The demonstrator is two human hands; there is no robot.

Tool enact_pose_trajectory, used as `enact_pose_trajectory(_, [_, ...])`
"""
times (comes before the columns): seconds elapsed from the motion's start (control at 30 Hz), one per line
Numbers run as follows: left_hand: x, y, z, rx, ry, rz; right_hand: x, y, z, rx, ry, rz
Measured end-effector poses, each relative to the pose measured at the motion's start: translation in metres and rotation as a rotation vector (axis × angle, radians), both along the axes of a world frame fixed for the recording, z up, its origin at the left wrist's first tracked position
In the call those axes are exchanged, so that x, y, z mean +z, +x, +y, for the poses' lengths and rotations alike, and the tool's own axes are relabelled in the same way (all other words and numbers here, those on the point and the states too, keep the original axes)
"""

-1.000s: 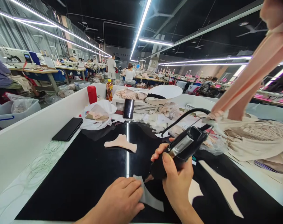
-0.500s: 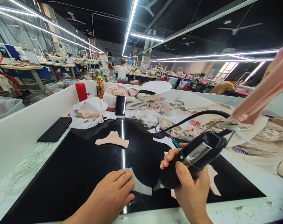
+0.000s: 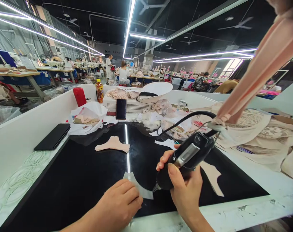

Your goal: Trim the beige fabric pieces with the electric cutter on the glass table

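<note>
My right hand (image 3: 185,190) grips a black corded hand tool (image 3: 185,159), its tip pointing down at a pale grey fabric piece (image 3: 140,190) on the glossy black work surface (image 3: 76,180). My left hand (image 3: 117,206) lies on that piece at its left side, fingers curled down and pressing it. The tool's black cord (image 3: 187,117) loops up and to the right, tied to a pink fabric strip (image 3: 255,67) hanging from above. A peach fabric piece (image 3: 112,145) lies farther back on the surface. Another pale cut piece (image 3: 210,177) rests right of the tool.
A black phone (image 3: 52,137) lies on the white ledge at left, near clear rings (image 3: 21,177). At the back stand a red cylinder (image 3: 79,96), a bottle (image 3: 99,91), a white box (image 3: 129,104) with a second phone (image 3: 121,109), and a white bowl (image 3: 157,90). Lace fabric (image 3: 252,129) piles at right. People work in the background.
The view swung left then back. My right hand with the tool rose to the right, then came back down with its tip near the grey piece; my left hand stayed on the piece.
</note>
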State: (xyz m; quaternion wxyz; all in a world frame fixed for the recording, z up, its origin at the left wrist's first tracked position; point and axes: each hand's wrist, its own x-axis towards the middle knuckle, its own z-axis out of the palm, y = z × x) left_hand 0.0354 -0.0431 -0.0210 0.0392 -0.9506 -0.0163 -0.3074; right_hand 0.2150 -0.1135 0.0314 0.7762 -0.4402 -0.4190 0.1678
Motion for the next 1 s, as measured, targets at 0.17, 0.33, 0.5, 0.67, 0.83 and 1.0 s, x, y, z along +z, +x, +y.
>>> enact_pose_trajectory(0.17, [-0.002,0.013,-0.001,-0.025,0.011,-0.014,-0.004,0.001,0.000,-0.012,-0.001,-0.008])
enact_pose_trajectory(0.33, [-0.007,0.027,-0.004,-0.011,0.022,-0.047,-0.004,0.002,0.002,-0.006,0.003,0.000])
enact_pose_trajectory(0.5, [-0.010,0.032,-0.005,0.011,0.049,-0.042,0.000,0.000,0.001,-0.003,0.000,0.002])
enact_pose_trajectory(0.67, [-0.010,0.033,-0.006,0.049,0.044,-0.005,0.001,-0.001,-0.001,-0.004,-0.017,0.005])
enact_pose_trajectory(0.83, [-0.005,0.031,-0.006,0.107,0.002,0.091,0.003,-0.001,0.001,-0.031,-0.044,-0.007])
enact_pose_trajectory(1.0, [-0.001,0.030,-0.004,0.101,0.013,0.062,0.006,-0.003,0.002,-0.080,-0.044,-0.020])
